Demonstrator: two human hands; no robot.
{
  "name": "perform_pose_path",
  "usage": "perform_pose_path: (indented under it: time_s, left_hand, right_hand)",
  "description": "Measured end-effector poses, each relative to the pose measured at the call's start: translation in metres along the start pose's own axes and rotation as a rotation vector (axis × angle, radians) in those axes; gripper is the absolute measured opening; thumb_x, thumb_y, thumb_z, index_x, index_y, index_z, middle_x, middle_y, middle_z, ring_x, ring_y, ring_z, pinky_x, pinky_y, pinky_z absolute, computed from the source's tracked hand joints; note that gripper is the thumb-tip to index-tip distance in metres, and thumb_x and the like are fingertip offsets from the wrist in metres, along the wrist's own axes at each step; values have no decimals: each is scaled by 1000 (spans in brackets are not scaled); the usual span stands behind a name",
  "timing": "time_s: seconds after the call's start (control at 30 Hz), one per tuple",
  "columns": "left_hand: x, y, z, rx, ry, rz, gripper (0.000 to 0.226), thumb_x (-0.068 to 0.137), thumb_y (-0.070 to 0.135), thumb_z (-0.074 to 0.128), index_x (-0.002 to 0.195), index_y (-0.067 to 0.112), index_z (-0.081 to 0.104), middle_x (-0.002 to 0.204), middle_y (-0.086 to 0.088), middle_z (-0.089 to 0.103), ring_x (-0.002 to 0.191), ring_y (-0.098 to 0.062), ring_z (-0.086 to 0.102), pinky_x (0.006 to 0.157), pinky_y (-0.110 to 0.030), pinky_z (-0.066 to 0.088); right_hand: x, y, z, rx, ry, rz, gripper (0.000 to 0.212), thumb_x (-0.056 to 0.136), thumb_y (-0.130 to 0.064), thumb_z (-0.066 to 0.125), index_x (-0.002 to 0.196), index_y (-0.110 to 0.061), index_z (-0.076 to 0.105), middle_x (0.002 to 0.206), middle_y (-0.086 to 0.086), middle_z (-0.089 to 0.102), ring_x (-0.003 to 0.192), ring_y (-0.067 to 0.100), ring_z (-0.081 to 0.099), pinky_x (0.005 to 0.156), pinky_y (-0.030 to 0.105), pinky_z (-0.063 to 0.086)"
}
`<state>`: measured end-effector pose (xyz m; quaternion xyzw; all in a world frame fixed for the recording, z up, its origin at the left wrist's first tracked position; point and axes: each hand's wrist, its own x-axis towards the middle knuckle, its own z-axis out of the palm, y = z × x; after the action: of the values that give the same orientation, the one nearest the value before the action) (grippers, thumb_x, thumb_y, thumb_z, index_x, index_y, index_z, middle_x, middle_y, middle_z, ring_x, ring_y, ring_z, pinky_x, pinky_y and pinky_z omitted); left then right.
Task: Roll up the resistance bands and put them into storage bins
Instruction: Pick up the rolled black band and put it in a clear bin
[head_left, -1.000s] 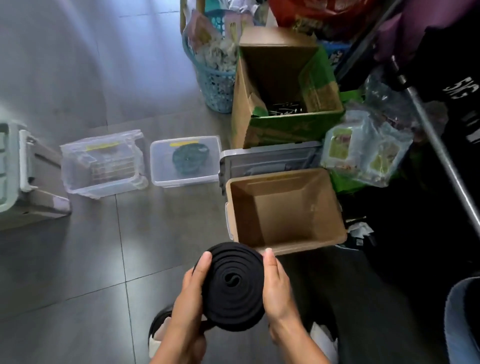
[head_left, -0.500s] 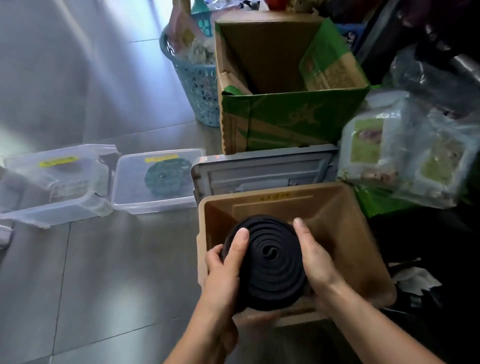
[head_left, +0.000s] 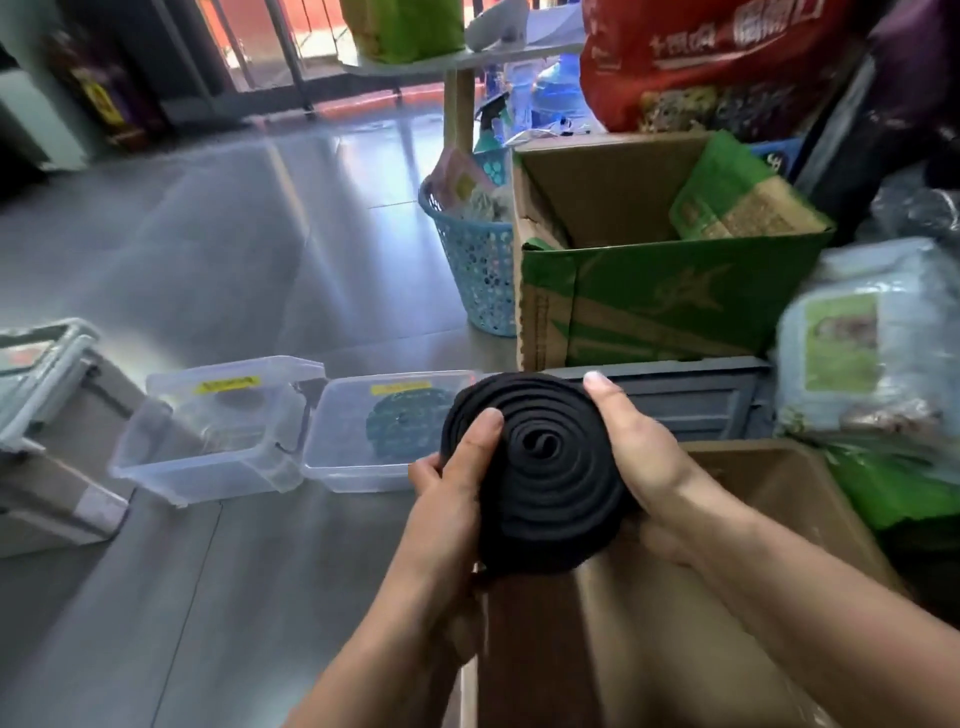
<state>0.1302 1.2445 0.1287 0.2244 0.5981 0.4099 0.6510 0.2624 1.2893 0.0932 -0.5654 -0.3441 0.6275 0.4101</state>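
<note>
Now black rolled band (head_left: 540, 478) gripped between left hand (head_left: 457, 478) and right hand (head_left: 639, 457), fingers curled round coil, above brown bin (head_left: 753, 597). Risk: grip loosens, coil springs open.

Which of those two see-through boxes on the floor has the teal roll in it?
The right clear box, nearest the held black roll: a teal coil shows through it. The left clear box shows none.
</note>
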Motion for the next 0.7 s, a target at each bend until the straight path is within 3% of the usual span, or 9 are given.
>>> perform_pose_path:
  time_s: [0.17,0.3,0.43,0.5,0.6,0.7]
  left_hand:
    - [-1,37,-7,234,104,-78,57,76,58,58,120,22,50,105,-2,65,87,-20,61,61,-31,47]
    - [-8,93,6,367,150,38,64,75,60,59,125,22,47,117,-6,61,90,-24,59,56,-30,44]
    - [-1,117,-9,384,102,66,60,76,60,58,123,23,47,117,-4,60,85,-21,58,53,-27,44]
    - [17,116,-30,350,75,49,58,76,60,58,121,23,49,116,-3,61,84,-19,59,52,-25,47]
    - [48,95,-78,265,52,19,57,76,59,58,121,24,49,115,1,62,87,-16,61,57,-24,47]
    - [73,75,-130,180,22,-41,55,76,59,57,119,27,48,113,4,64,91,-14,62,66,-27,45]
  right_hand:
    - [17,4,27,124,-21,100,68,86,-66,33,118,-12,60,115,9,65,104,27,61,94,42,48]
    - [29,-35,39,310,-86,86,69,83,-68,33,111,-12,63,106,12,68,92,27,66,75,36,55]
    - [34,-61,57,267,7,-44,61,87,-61,36,101,-9,65,104,12,68,98,27,63,93,41,49]
    - [40,-49,72,266,15,-62,54,94,-54,31,93,-12,65,100,11,68,92,24,64,85,39,51]
    - [53,-15,103,176,-10,-62,55,92,-58,32,97,-14,64,91,7,71,79,20,68,67,34,52]
    - [60,15,144,111,24,-45,50,89,-58,39,86,-15,63,64,-6,71,59,11,67,61,30,51]
